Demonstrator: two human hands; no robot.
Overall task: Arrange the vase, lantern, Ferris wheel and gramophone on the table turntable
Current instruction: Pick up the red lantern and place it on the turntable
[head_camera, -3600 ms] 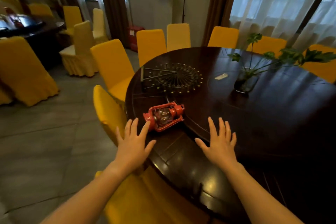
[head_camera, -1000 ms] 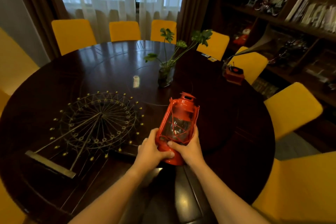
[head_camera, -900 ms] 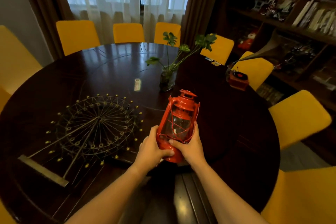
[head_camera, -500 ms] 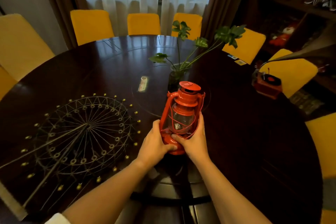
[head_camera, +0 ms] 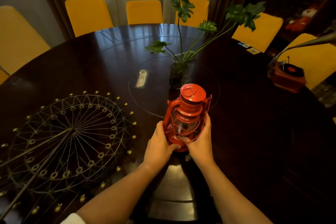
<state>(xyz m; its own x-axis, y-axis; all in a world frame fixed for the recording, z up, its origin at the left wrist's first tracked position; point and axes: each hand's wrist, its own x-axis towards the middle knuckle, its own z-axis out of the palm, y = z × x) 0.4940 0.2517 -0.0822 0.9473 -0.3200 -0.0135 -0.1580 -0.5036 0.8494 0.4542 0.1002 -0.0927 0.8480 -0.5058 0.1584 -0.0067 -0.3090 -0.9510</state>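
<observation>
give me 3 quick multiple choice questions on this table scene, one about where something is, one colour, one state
1. Where is the Ferris wheel relative to the lantern?
A. to its left
B. to its right
C. behind it, by the curtains

2. What colour is the lantern?
A. green
B. red
C. white

3. How is the Ferris wheel positioned?
A. standing upright
B. held in the air
C. lying flat on the table

Answers:
1. A, the wheel spreads over the table's left side while the lantern is near the middle.
2. B, its cap, frame and base are all red.
3. C, its round face points upward, and the left hand and right hand grip only the lantern.
</observation>
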